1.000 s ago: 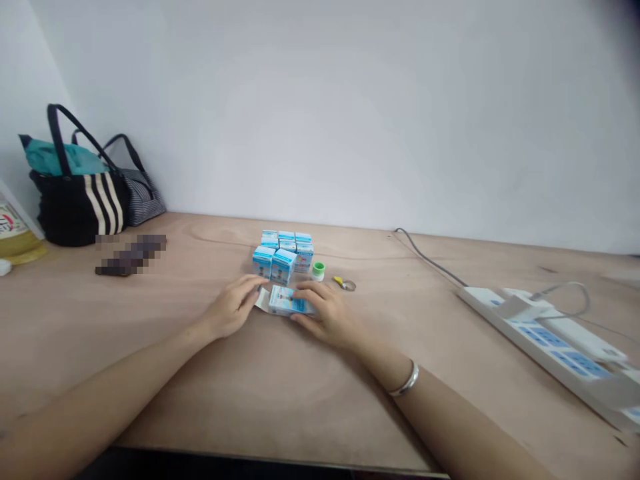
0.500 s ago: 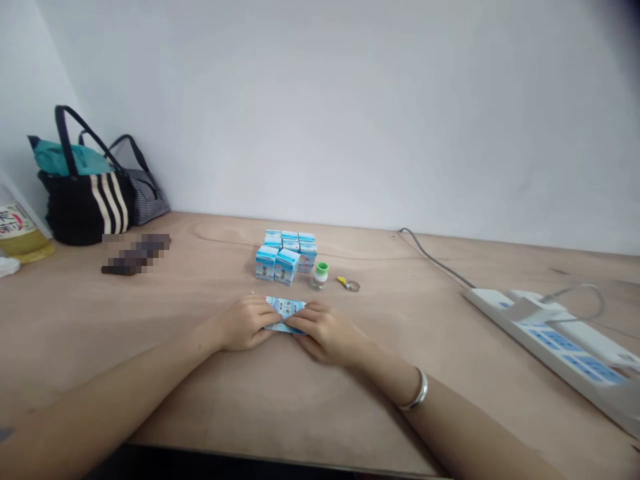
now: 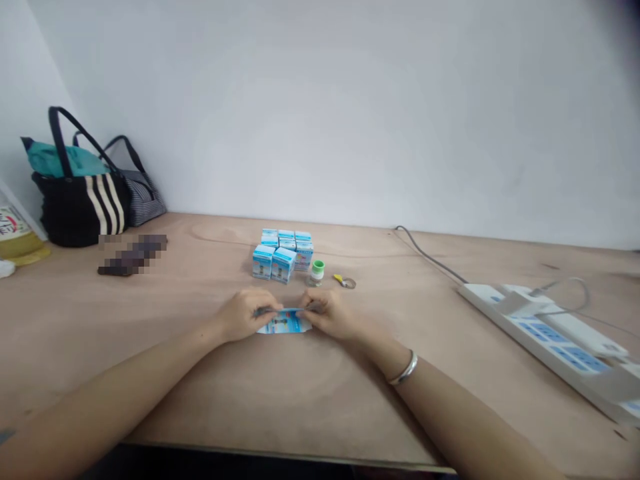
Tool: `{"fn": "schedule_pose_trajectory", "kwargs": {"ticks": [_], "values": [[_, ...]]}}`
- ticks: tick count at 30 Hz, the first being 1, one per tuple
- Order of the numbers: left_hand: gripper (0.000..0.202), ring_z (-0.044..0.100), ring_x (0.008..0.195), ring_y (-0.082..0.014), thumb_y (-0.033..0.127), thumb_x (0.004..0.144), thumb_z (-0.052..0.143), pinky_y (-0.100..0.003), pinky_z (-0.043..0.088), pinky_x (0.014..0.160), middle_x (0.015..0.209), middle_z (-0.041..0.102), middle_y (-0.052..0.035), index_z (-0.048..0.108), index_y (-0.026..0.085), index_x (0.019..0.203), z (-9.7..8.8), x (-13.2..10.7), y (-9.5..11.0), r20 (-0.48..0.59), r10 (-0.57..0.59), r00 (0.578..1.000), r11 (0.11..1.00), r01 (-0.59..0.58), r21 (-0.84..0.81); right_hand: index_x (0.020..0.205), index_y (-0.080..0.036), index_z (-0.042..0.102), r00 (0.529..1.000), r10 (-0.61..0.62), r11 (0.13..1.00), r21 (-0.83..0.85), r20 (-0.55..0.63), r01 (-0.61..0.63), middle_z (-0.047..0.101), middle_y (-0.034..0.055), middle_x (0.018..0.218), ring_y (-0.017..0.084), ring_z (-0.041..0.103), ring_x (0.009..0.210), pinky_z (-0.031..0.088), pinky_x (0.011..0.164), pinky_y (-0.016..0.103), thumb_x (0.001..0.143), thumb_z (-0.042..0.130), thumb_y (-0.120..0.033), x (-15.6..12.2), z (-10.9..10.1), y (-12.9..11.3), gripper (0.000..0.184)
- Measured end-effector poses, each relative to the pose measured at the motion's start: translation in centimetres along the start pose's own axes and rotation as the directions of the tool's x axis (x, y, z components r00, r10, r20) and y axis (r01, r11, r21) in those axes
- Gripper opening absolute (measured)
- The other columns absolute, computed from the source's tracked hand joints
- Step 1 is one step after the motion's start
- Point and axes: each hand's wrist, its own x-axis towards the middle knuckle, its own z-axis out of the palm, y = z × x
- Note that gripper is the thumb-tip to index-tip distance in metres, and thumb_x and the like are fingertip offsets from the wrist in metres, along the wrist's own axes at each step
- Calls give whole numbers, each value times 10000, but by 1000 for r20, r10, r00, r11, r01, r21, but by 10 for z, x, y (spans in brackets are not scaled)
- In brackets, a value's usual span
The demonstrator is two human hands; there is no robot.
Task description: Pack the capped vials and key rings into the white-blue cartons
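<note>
A flattened blue and white carton (image 3: 284,323) is held just above or on the table, its printed face toward me. My left hand (image 3: 249,314) pinches its left part between thumb and fingers. On the right part, my right hand (image 3: 331,315) grips it the same way, with a silver bangle on that wrist. Beyond the hands stand several small blue and white boxes (image 3: 283,264) in a tight group. Right of them is a small clear bottle with a green top (image 3: 317,272). A yellow-tipped ring-shaped item (image 3: 345,281) lies beside the bottle.
On the right, a white power strip (image 3: 545,347) with plugs and a grey cable (image 3: 425,252) lies on the wooden table (image 3: 200,393). Black striped bag (image 3: 75,207), grey striped bag (image 3: 145,197), a bottle of yellow liquid (image 3: 20,243) and a blurred dark object (image 3: 133,255) occupy the left.
Both hands have shifted from lying over the carton to pinching it along its upper edge. The carton now shows a different printed face. The view has moved slightly.
</note>
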Motion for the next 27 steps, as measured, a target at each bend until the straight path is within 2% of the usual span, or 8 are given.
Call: {"fn": "schedule_pose_trajectory", "kwargs": {"ticks": [5, 9, 11, 14, 16, 18, 25, 27], "values": [[178, 634, 827, -152, 233, 886, 456, -256, 490, 748, 902, 673, -47, 630, 196, 883, -3, -3, 6, 79, 133, 988, 980, -143, 138, 793, -175, 600, 991, -95, 992, -77, 96, 102, 639, 21, 742, 139, 573, 676, 449, 630, 259, 761, 612, -183, -5, -6, -4, 35], [194, 627, 881, -148, 227, 882, 459, -259, 492, 795, 966, 658, -37, 569, 205, 1040, -20, -2, 0, -202, 79, 976, 979, -37, 202, 1117, -180, 526, 990, -75, 994, -88, -118, 65, 623, 101, 1030, 205, 586, 885, 487, 760, 353, 757, 660, -295, -4, -10, -6, 400], [203, 620, 882, -155, 243, 863, 484, -270, 495, 800, 978, 646, -36, 562, 206, 1047, -33, -2, -12, -425, 10, 905, 973, 89, 212, 1216, -184, 455, 984, -25, 997, -75, -179, 11, 598, 117, 1067, 198, 586, 866, 498, 738, 358, 785, 633, -299, -5, -10, -6, 479], [206, 608, 860, -171, 258, 856, 455, -300, 495, 796, 954, 634, -43, 580, 188, 1004, -51, -3, -38, -680, -176, 711, 922, 362, 139, 1238, -195, 430, 986, 50, 996, -61, -158, -60, 577, 114, 1076, 182, 591, 840, 509, 691, 336, 806, 602, -269, -7, -6, -6, 470], [245, 602, 884, -185, 227, 851, 413, -326, 482, 827, 965, 636, -54, 585, 174, 1015, -59, -6, -57, -724, -334, 604, 825, 558, 85, 1217, -199, 448, 992, 71, 995, -63, -108, -78, 577, 106, 1068, 173, 596, 816, 510, 668, 322, 796, 611, -258, -8, -3, -5, 455], [267, 593, 926, -209, 200, 833, 403, -350, 470, 849, 980, 639, -64, 601, 177, 1010, -62, -9, -73, -672, -481, 562, 701, 708, 90, 1215, -199, 451, 995, 73, 995, -70, -63, -78, 584, 100, 1052, 164, 596, 778, 508, 653, 317, 780, 626, -249, -8, 0, -5, 472], [242, 514, 1080, -319, 225, 777, 514, -487, 401, 922, 1075, 585, -130, 642, 199, 981, -52, -13, -76, -605, -576, 550, 583, 795, 167, 1051, -176, 562, 999, 54, 989, -140, -3, -54, 597, 67, 900, 159, 583, 731, 489, 641, 301, 768, 640, -244, -6, 5, -3, 301], [256, 452, 1156, -346, 252, 780, 537, -539, 340, 971, 1207, 515, -131, 635, 218, 1014, -49, -9, -61, -627, -496, 600, 599, 760, 252, 968, -176, 586, 997, 58, 985, -162, -50, -66, 581, 57, 887, 136, 563, 675, 481, 635, 292, 770, 623, -212, 0, 6, -2, 205]]}}
